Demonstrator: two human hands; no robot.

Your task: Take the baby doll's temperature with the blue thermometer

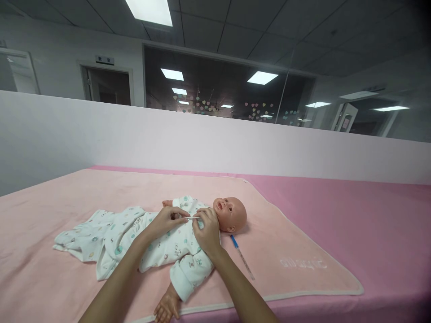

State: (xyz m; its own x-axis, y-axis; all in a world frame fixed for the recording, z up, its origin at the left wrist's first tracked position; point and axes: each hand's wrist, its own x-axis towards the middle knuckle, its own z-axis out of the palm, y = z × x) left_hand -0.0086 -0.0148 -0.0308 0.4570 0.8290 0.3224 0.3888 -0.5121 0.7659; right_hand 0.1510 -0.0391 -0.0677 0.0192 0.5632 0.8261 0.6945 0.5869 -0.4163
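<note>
A baby doll (232, 213) lies on its back, its head to the right, dressed in a white printed gown (168, 244). Over the doll's chest, my left hand (169, 220) and my right hand (207, 226) face each other with fingers pinched. Between their fingertips runs a thin white strip (192, 218), perhaps a tie of the gown; its exact kind is too small to tell. My right hand is close below the doll's chin and hides part of the collar. Beside the doll's head rests a slim clear tube with a blue cap (234, 242), resembling a thermometer case.
A peach blanket (289, 237) with a pale edge lies under the doll. Beneath it is a pink table cover (380, 233). A low white partition (208, 148) rises behind, with windows and doorways beyond it.
</note>
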